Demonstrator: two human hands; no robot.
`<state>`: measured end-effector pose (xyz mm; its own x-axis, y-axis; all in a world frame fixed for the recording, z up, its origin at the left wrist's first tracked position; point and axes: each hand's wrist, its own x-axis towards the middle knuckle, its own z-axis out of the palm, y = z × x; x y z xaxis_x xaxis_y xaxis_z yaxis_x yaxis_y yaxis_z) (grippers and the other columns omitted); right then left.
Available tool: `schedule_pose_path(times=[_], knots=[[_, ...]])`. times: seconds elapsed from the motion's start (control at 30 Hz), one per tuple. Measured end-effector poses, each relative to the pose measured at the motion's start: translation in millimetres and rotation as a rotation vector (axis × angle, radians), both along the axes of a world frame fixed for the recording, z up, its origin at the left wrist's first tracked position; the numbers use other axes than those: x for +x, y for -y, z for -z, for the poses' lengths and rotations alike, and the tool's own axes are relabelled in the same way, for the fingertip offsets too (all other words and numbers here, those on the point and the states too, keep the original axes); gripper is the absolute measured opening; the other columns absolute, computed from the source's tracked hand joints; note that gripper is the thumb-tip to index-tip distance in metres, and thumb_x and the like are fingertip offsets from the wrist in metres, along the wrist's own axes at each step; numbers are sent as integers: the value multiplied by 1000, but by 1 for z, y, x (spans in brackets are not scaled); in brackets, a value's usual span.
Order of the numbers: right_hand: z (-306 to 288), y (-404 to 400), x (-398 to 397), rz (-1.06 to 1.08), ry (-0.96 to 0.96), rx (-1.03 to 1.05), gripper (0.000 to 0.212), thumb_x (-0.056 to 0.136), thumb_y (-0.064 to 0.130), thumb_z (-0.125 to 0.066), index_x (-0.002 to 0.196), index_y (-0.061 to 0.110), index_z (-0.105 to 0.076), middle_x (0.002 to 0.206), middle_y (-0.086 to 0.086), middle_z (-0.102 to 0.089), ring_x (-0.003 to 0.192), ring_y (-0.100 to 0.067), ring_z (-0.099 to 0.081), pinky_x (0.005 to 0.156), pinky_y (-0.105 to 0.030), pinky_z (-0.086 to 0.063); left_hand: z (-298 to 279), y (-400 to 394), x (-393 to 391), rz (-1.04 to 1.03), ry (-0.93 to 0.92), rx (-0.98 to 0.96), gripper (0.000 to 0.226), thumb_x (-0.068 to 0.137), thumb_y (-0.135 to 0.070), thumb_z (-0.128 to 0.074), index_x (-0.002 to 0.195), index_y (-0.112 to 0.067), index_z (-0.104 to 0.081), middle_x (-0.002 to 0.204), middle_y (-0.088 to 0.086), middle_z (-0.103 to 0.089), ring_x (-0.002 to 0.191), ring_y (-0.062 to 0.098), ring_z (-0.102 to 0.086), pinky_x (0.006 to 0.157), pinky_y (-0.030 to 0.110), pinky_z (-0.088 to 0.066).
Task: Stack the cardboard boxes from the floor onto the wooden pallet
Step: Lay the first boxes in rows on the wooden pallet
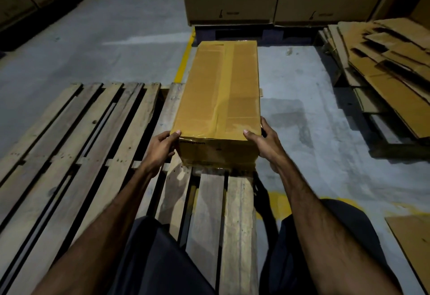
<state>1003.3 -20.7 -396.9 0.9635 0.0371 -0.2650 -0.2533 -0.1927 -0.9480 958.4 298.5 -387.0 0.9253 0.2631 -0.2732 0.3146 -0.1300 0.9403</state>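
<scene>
Head view puts one cardboard box point(221, 94) between your two hands — your left hand point(160, 149) grips its near left corner, your right hand point(265, 143) its near right corner. It is long, tan, sealed with glossy tape, lying lengthwise on the one wooden pallet point(76, 146) — near its right edge

Both arms reach forward, left hand point(161, 149) and right hand point(265, 142) gripping with curled fingers, thumbs on top.

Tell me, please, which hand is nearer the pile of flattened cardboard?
Right. The right hand grips the box's right corner, on the flattened cardboard's side; the left hand grips the opposite corner.
</scene>
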Motion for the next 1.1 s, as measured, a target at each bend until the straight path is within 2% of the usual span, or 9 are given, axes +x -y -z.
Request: schedule_pose_path(times=[0.07, 0.2, 0.3, 0.5, 0.67, 0.8, 0.9, 1.0, 1.1], knots=[[-1, 0, 0, -3, -4, 6, 73, 92, 48, -76, 155, 49, -40, 140, 13, -59, 128, -22, -56, 110, -58, -47, 1, -1, 0, 0, -2, 5, 44, 99, -50, -68, 124, -13, -73, 119, 7, -75, 114, 22, -70, 107, 51, -54], [-2, 2, -1, -12, 2, 12, 72, 91, 46, -78, 154, 47, -43, 144, 11, -61, 129, -21, -58, 113, -53, -47, 1, -2, -1, 8, -3, 5, 34, 101, -46, -67, 111, -15, -75, 107, 2, -77, 110, 22, -72, 102, 46, -55], [-4, 2, -1, -25, 5, 14, 71, 92, 42, -78, 154, 44, -44, 140, 13, -61, 127, -19, -58, 112, -49, -48, 1, -2, -2, 15, -8, 0, 34, 101, -46, -67, 112, -15, -75, 105, 1, -77, 111, 23, -71, 101, 45, -55], [-4, 3, -1, -30, -2, 50, 70, 93, 36, -78, 154, 41, -45, 138, 11, -63, 126, -18, -59, 96, -39, -48, -1, 0, -5, 9, 3, 7, 29, 102, -44, -66, 104, -16, -75, 102, 2, -77, 105, 22, -72, 94, 41, -56], [1, 3, 2, -26, -38, 55, 81, 89, 43, -81, 157, 43, -38, 146, 6, -60, 129, -24, -58, 100, -46, -49, -2, 1, -7, 26, 9, 23, 35, 103, -44, -64, 101, -10, -71, 93, 6, -69, 93, 23, -68, 85, 39, -53], [3, 2, 1, -28, -67, 23, 99, 68, 62, -82, 155, 48, -38, 150, 7, -57, 134, -24, -56, 112, -55, -47, -2, 2, -9, 16, 3, 23, 31, 104, -43, -63, 95, -14, -71, 95, 4, -73, 95, 22, -70, 87, 40, -55], [9, 2, 5, -30, -87, 5, 109, 57, 73, -82, 154, 51, -36, 152, 6, -55, 135, -26, -54, 112, -58, -46, 0, 0, -9, 13, -3, 22, 31, 103, -44, -64, 96, -15, -71, 98, 6, -72, 97, 24, -69, 86, 42, -54], [13, 2, 7, -27, -92, 1, 113, 55, 75, -82, 155, 52, -34, 153, 6, -55, 135, -27, -55, 113, -58, -46, 2, -5, -8, 19, 6, 7, 33, 103, -42, -66, 99, -10, -71, 98, 11, -66, 93, 27, -61, 81, 45, -47], [13, -2, 5, 1, -89, -25, 114, 56, 79, -75, 157, 49, -33, 156, 5, -52, 138, -26, -53, 114, -57, -46, 6, -10, -5, 39, -5, 11, 45, 102, -45, -66, 103, 0, -66, 98, 13, -62, 93, 28, -57, 79, 47, -45]])
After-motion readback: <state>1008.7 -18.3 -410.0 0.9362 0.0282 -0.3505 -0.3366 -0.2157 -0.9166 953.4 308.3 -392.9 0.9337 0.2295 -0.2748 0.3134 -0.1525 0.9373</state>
